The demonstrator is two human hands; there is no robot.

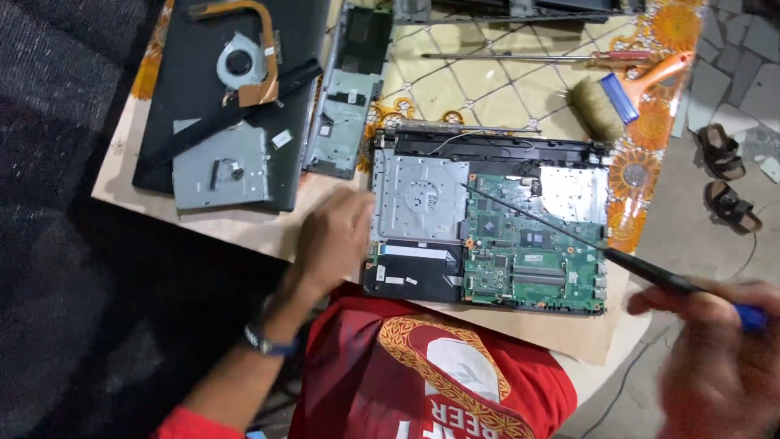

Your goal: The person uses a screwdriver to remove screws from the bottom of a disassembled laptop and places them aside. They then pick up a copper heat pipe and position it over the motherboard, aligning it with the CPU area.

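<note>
Screwdriver (569, 232), long and thin, is clamped in the right hand (715, 341), fingers closed round its blue handle, tip over the opened laptop (487, 228) on the desk (244, 223), right at the edge of its silver drive. Left hand (333, 236) rests at the laptop's left edge, fingers loosely together, holding nothing. Brush (617, 93) lies beyond.
</note>
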